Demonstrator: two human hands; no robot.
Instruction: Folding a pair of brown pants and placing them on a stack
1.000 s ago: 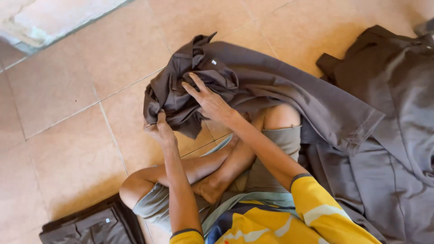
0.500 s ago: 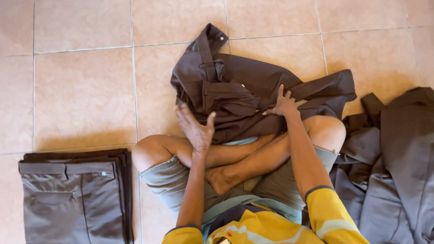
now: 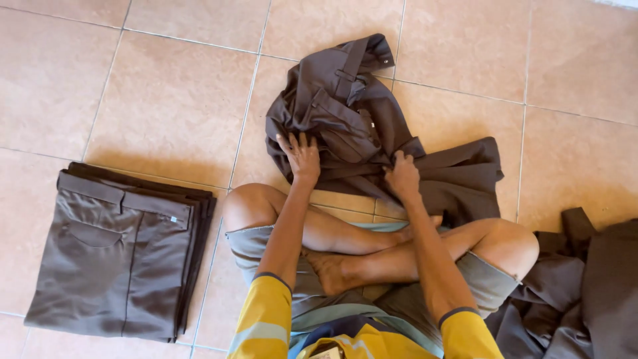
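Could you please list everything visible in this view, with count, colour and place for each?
crumpled garment: one, dark brown, on the floor in front of the crossed legs, under both hands.
folded trousers: one stack, brown-grey, on the floor at the left; number of pieces unclear.
loose garments: a heap, dark brown, at the lower right edge.
tiled floor: tan tiles throughout.
left hand: flat, fingers spread, on the crumpled garment.
right hand: gripping a fold of the garment.
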